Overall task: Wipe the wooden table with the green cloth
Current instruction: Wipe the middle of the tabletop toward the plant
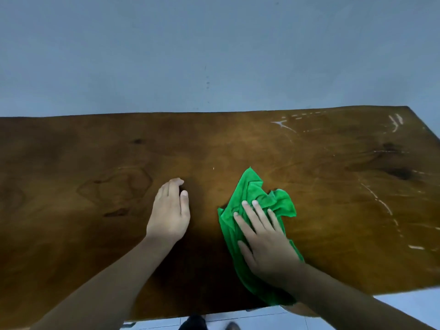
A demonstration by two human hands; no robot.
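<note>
Both hands lie flat: right hand (pixel 266 244) presses green cloth (pixel 257 194) onto wooden table (pixel 95 186), left hand (pixel 170 210) bracing. Wiping is underway. Next, likely a sweep toward two o'clock's pale marks (pixel 378 201).

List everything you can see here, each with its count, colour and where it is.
table: one, brown wood, fills the middle of the view
cloth: one, green, crumpled on the table right of centre, reaching the near edge
marks: several, whitish, on the table's right part
wall: one, grey-blue, behind the table
floor: light, below the table's near edge
left hand: one, resting on bare table, left of the cloth and apart from it
right hand: one, fingers straight, pressing flat on the cloth
</note>
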